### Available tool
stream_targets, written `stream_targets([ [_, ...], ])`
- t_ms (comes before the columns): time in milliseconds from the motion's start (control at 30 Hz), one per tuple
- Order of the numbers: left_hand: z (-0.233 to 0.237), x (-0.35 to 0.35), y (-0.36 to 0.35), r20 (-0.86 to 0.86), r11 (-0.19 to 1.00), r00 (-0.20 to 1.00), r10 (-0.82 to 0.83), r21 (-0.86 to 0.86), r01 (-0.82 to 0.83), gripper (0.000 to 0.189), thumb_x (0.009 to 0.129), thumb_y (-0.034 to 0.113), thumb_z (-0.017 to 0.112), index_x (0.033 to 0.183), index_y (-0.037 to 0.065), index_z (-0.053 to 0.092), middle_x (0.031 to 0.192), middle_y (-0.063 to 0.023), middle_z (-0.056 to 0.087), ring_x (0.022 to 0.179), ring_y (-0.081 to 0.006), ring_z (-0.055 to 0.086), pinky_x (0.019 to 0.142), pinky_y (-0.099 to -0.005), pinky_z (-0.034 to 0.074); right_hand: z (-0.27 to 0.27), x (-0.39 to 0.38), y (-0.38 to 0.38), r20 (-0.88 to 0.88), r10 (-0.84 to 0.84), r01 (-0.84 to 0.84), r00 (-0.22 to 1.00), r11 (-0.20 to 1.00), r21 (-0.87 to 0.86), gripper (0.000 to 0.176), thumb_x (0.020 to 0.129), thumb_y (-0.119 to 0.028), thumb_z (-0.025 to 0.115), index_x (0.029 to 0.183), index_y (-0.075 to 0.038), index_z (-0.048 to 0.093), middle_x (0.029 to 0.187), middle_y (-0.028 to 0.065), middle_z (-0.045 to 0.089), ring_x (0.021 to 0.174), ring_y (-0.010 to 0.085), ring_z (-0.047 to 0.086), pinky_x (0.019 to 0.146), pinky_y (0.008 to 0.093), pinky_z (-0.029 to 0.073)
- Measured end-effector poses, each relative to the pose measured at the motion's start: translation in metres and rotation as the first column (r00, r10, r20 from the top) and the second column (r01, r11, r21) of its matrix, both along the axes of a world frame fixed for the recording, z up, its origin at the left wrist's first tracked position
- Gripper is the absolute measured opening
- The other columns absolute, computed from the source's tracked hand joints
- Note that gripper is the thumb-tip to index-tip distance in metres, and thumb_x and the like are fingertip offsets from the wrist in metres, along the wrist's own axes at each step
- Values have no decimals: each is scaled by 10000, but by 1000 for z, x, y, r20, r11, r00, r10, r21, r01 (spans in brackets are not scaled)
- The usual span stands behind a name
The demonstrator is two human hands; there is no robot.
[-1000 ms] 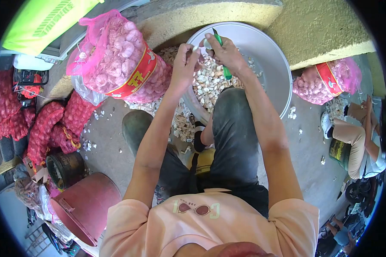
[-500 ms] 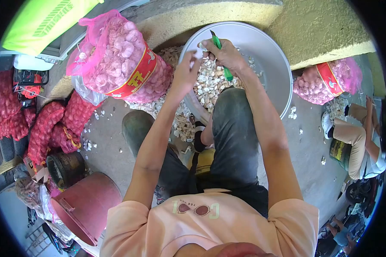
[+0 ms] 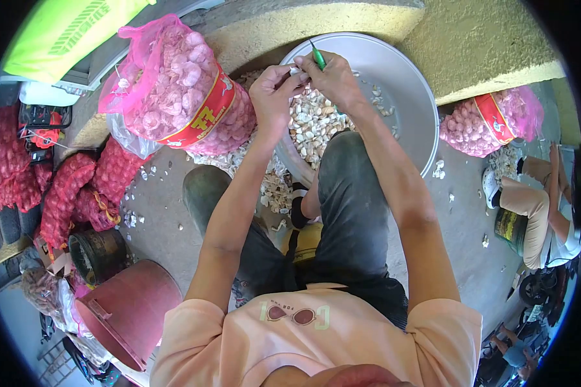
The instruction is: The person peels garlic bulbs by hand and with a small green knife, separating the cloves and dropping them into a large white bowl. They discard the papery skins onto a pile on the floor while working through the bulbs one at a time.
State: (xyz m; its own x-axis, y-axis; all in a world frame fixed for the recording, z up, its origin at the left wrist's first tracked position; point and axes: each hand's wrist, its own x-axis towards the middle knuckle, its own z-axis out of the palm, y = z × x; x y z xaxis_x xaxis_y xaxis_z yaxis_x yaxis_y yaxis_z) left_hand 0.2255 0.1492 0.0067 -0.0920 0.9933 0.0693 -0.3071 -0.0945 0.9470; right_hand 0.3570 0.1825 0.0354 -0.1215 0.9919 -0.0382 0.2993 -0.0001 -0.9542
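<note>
My right hand (image 3: 334,80) is closed around a small knife with a green handle (image 3: 318,58), its dark narrow blade pointing up and away. My left hand (image 3: 271,93) is pinched on a pale garlic clove (image 3: 295,70), and the fingertips of both hands meet there. Fingers partly hide the clove. Both hands are over the left part of a wide grey basin (image 3: 414,84). Many loose garlic cloves (image 3: 316,119) lie inside it, below my hands.
A pink mesh sack of garlic bulbs (image 3: 187,84) stands at the left, with another garlic sack (image 3: 478,129) at the right. Garlic skins (image 3: 274,187) litter the floor. A red bucket (image 3: 135,309) is at lower left. Another person (image 3: 536,213) sits at far right.
My left hand has turned and closed in against my right hand. The knife has tilted, its handle now mostly covered by my right hand.
</note>
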Motion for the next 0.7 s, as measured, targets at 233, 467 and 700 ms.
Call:
stream_targets([
  [233,2,-4,-2,-19,999,1000,6,53,-5,164,857,29,664,1015,-6,639,918,-94,676,830,-149,654,766,-297,574,-1,11,0,-207,-64,33,976,988,-150,323,933,-319,592,882,-7,655,643,39,607,550,103,533,498,257,436],
  [467,-2,-9,3,174,998,985,20,-64,-9,149,850,2,657,994,-22,626,883,-93,650,791,-145,644,747,-295,587,-1,13,-2,-182,109,-135,977,981,-138,423,946,-437,540,1006,-30,640,748,27,575,678,69,504,515,226,385],
  [700,-3,-5,2,86,998,996,-3,60,-2,149,856,2,654,1005,-8,644,930,-90,669,836,-163,664,784,-303,573,8,10,-4,258,88,-67,962,994,-87,578,931,-527,517,952,38,636,719,121,597,686,224,546,676,394,450],
])
